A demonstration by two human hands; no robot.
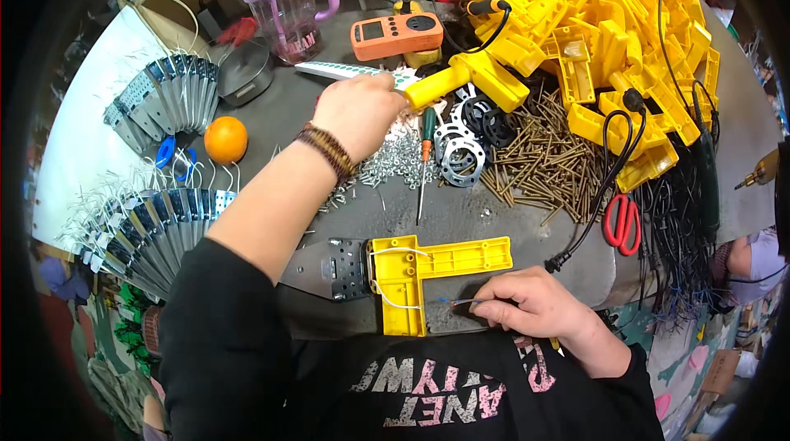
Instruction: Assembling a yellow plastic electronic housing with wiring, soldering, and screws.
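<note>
My left hand (362, 114) reaches to the far side of the bench, over a heap of small white parts beside a yellow plastic handle (440, 87). Its fingertips are hidden. My right hand (527, 303) pinches a thin dark cable with a bluish stripped end (462, 301). Left of that cable lies an open yellow T-shaped handle half (400, 276), hollow side up. A perforated metal plate (329, 270) meets its left side, and two white wires (399, 303) run across the handle. A screwdriver (425, 145) with a green and orange grip lies between the hands.
Beyond the screwdriver spread small silver screws (395, 161), ring plates (462, 160) and long brass-coloured screws (547, 153). Yellow shells (601, 30) pile at far right. Red scissors (622, 225), an orange meter (397, 35), a cup (288, 13), an orange (225, 140) and metal plates (156, 231) stand around.
</note>
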